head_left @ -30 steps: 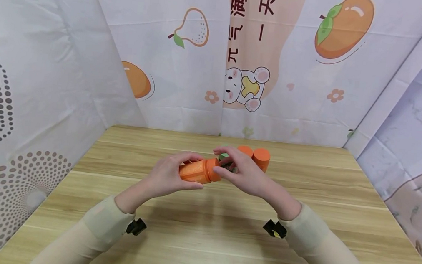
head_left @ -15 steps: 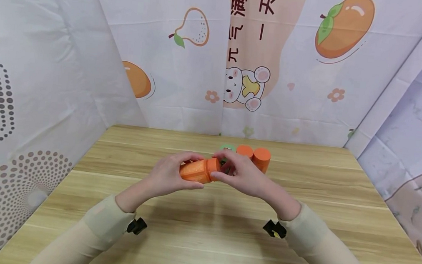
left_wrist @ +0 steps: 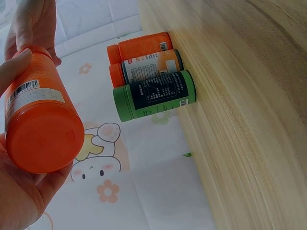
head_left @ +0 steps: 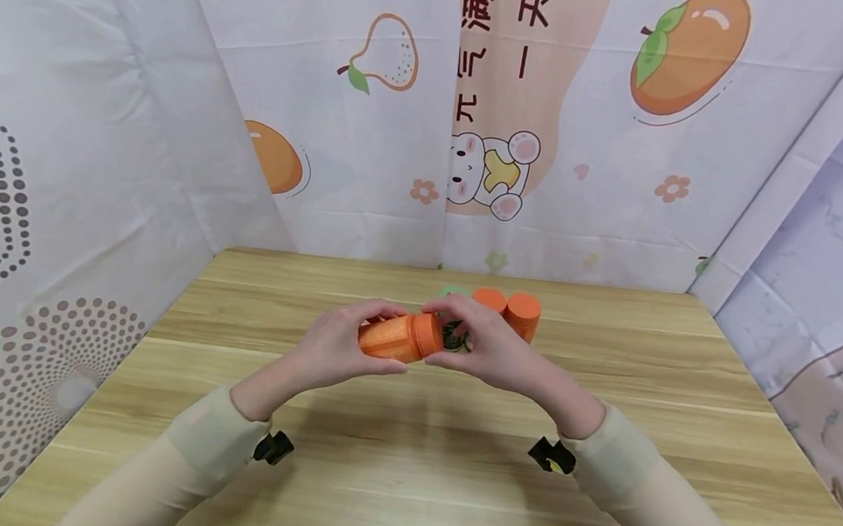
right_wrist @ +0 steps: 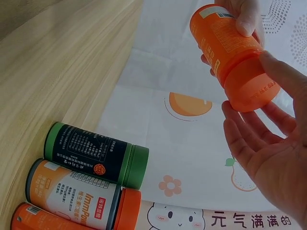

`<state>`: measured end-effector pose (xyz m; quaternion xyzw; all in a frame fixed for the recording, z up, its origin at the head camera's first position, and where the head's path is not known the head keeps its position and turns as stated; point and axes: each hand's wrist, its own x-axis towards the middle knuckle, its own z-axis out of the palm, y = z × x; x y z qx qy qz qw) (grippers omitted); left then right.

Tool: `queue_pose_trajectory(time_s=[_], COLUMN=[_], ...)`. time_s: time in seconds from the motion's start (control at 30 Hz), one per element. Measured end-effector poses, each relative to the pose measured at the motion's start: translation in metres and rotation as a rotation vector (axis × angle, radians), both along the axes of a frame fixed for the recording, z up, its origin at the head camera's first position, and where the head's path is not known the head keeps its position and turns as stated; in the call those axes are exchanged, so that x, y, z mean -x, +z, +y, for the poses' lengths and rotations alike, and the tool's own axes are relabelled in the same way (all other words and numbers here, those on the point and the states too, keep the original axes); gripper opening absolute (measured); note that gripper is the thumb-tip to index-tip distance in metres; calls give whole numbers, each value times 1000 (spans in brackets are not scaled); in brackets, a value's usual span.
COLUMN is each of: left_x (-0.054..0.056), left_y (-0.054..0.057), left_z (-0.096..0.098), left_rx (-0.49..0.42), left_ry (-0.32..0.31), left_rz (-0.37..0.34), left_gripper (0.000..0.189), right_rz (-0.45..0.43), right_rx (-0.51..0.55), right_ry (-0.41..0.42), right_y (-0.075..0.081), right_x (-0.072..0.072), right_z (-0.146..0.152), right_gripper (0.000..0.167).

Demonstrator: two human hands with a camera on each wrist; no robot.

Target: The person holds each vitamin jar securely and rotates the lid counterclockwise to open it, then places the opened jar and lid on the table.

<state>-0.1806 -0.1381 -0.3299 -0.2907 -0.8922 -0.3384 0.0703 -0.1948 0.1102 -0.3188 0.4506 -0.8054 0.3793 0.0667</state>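
In the head view, an orange plastic bottle (head_left: 388,340) is held above the table, lying nearly sideways with its cap (head_left: 427,334) toward the right. My left hand (head_left: 339,344) grips the bottle's body, thumb below and fingers over the top. My right hand (head_left: 493,344) has its thumb and fingertips around the ribless orange cap, which stays on the bottle. From the left wrist, the bottle's round base (left_wrist: 44,139) and a barcode label show. The right wrist view shows my thumb on one edge of the cap and fingertips on the other; the palm stands apart from it.
Behind the right hand, a green bottle (left_wrist: 153,96), a bottle with a white and orange label (left_wrist: 151,66) and another orange bottle (left_wrist: 141,46) stand in a row on the wooden table (head_left: 403,479). Printed curtains (head_left: 371,150) hang at the back and sides.
The right fingers and thumb have shifted around the cap, first spread, then closer together, then a little wider. The left hand and bottle stay almost in place, with the bottle slightly turned.
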Motion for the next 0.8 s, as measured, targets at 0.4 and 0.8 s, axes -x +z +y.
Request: queue_pose_trajectory(time_s=[0.4, 0.8], left_x=[-1, -1], left_y=[1, 1], left_z=[0, 0], left_rx=[11, 4], left_ry=[4, -8], left_rz=[5, -15], left_gripper=[60, 61], right_rz=[-19, -250], right_rx=[-9, -71], right_ry=[11, -126], right_y=[-1, 6], right_x=[-1, -2], right_z=[1, -2], right_gripper=[55, 44])
